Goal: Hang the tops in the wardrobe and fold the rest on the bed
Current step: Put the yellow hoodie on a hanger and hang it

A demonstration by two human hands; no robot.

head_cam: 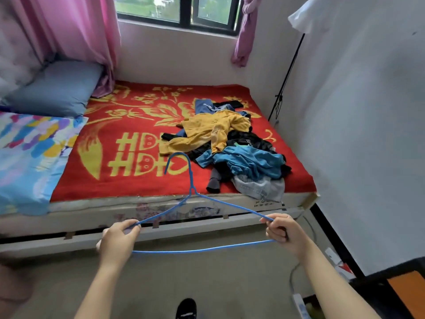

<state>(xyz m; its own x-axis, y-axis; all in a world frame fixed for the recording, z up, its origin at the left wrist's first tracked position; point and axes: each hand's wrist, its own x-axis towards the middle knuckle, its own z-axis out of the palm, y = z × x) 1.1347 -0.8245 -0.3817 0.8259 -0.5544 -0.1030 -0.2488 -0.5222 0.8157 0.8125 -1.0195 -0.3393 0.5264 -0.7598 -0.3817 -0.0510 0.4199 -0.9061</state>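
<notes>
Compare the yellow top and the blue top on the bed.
The yellow top lies farther back, toward the window; the blue top lies nearer the front edge of the bed. The yellow top shows a long cuffed sleeve; the blue top's sleeves are unclear. Both lie crumpled, off the hanger.

Blue hanger (202, 250), yellow top (207, 128), red blanket (128, 180) with gold floral pattern.

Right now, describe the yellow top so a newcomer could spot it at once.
Start at the bed under the window, covered by a red and gold blanket. On its right half lies a heap of clothes. The yellow top is spread over the heap's far side, the only yellow garment among blue, black and grey ones.
</notes>
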